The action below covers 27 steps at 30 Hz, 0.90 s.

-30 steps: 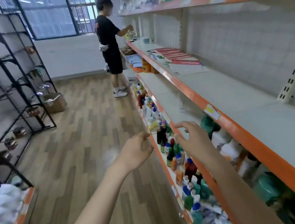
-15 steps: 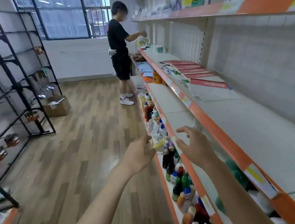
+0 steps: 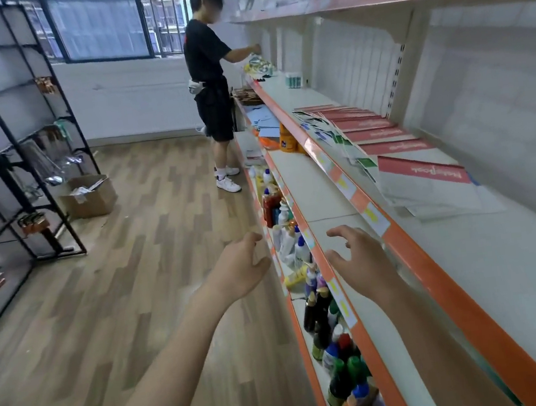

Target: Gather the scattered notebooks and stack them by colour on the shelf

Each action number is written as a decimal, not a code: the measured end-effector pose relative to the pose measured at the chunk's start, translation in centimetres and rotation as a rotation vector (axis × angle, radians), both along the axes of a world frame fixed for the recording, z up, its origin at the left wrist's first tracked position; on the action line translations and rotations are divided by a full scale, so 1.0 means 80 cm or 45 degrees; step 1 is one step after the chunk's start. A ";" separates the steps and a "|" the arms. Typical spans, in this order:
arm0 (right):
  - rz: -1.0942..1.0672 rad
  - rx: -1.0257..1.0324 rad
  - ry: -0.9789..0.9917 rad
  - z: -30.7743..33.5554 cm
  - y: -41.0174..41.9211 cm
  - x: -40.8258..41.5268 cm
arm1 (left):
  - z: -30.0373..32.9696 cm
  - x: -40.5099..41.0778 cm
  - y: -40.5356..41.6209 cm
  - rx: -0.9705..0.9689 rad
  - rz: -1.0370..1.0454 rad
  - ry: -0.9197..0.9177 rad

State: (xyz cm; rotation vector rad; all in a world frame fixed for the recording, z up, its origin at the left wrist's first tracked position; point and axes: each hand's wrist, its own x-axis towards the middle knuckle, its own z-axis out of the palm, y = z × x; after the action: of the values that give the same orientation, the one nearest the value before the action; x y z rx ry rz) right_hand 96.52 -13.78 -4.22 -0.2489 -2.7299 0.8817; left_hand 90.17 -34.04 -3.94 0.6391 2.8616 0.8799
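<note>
Several notebooks with red bands across white covers [image 3: 422, 173] lie overlapping in a row on the orange-edged shelf [image 3: 411, 256] at chest height, ahead on my right. Beside them, nearer the shelf's front edge, lie notebooks with green and blue marks [image 3: 345, 142]. Blue notebooks [image 3: 267, 132] sit on the lower shelf farther off. My left hand [image 3: 239, 267] hovers over the aisle with fingers loosely curled and holds nothing. My right hand [image 3: 358, 259] reaches forward just short of the shelf's edge, fingers spread and bent, holding nothing.
A person in black [image 3: 211, 85] stands farther down the aisle, reaching to the same shelf. Bottles [image 3: 319, 301] crowd the bottom shelf. A black wire rack [image 3: 1, 161] lines the left side with a cardboard box [image 3: 90, 197] at its foot. Wooden floor runs between.
I have walked forward along the aisle and the notebooks are nearer. Both hands stay raised in front of me, the right fingers spreading a little wider.
</note>
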 end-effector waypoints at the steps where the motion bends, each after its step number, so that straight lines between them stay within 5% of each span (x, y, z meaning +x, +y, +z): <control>1: -0.011 -0.005 0.005 0.002 0.000 -0.024 | 0.002 -0.025 -0.001 -0.015 -0.002 0.006; 27: -0.182 -0.038 0.068 0.017 0.037 -0.493 | 0.021 -0.521 0.027 -0.156 -0.162 0.028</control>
State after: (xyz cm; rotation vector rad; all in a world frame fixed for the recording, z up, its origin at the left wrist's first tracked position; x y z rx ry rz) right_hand 57.05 -10.78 -2.84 -0.4148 -2.6139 0.8764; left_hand 48.52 -31.87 -2.30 0.8102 2.8295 0.6779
